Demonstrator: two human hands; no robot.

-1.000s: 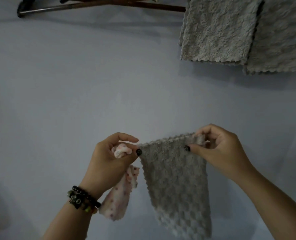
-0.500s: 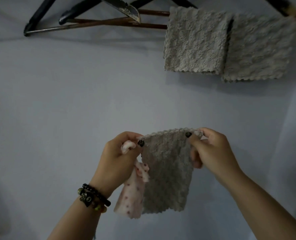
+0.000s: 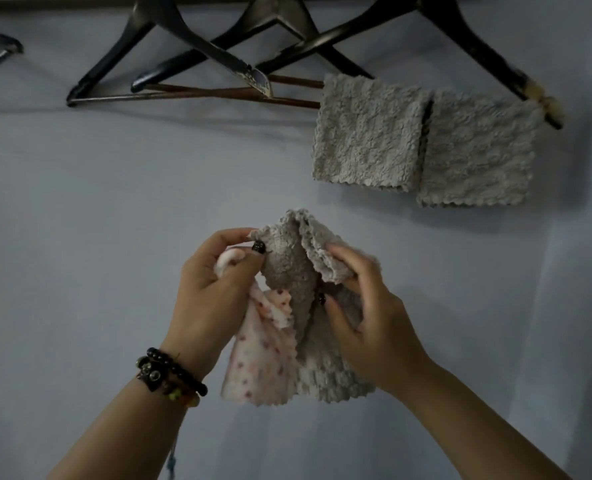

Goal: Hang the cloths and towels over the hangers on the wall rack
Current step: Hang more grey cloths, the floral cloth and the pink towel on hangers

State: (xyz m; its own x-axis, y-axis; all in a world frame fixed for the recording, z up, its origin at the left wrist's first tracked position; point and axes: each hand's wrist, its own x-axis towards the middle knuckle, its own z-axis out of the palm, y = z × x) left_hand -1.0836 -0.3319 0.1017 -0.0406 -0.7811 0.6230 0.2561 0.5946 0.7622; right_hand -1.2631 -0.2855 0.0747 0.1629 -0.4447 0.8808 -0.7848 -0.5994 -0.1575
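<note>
Both hands, left [image 3: 211, 289] also gripping a pink cloth [image 3: 263, 355], have now folded the grey cloth [image 3: 287, 268] double at centre frame, ready for the hanger bar [image 3: 197, 95].

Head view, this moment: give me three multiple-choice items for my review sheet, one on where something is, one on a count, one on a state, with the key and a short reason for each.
1. Where is the pink dotted cloth?
A. draped over a hanger bar
B. in the left hand
C. lying on the floor

2. How many grey cloths already hang over a hanger bar?
A. none
B. two
C. four

3. What state is the grey cloth in the hands in?
A. folded over between both hands
B. stretched flat against the wall
C. hooked on the rack

Key:
1 B: the pink dotted cloth hangs from the left hand, which grips its top.
2 B: one hung grey cloth and a second hung grey cloth are draped side by side.
3 A: the held grey cloth is doubled over at its top, gripped by the left hand and right hand, below the hangers.
</note>
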